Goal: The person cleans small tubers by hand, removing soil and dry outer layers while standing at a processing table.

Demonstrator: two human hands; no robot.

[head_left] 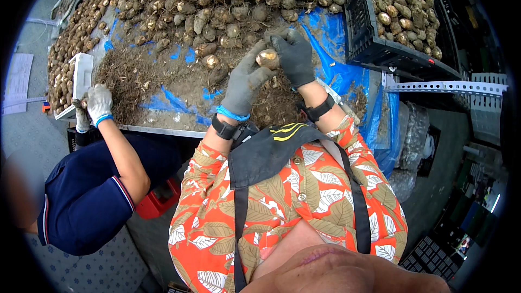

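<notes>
Over the near part of a dirt-covered table, both my gloved hands meet around one small brown taro (pixel 267 59) with a pale cut end. My left hand (pixel 243 82), in a grey glove with a blue cuff, is closed on the taro from the left. My right hand (pixel 294 56), in a darker glove, is curled against its right side; whether it holds anything else is hidden. Just left of my hands lie a taro with a pale end (pixel 211 62) and a few others. A large heap of rooty, soil-covered taros (pixel 217 5) rises beyond my hands.
A black crate (pixel 374 49) full of taros stands at the far right. Blue plastic sheeting (pixel 331 70) covers parts of the table. At left, a co-worker's white-gloved hand (pixel 100 103) is beside a white tray (pixel 82 78) and more taros. A perforated metal strip (pixel 445 87) juts out at right.
</notes>
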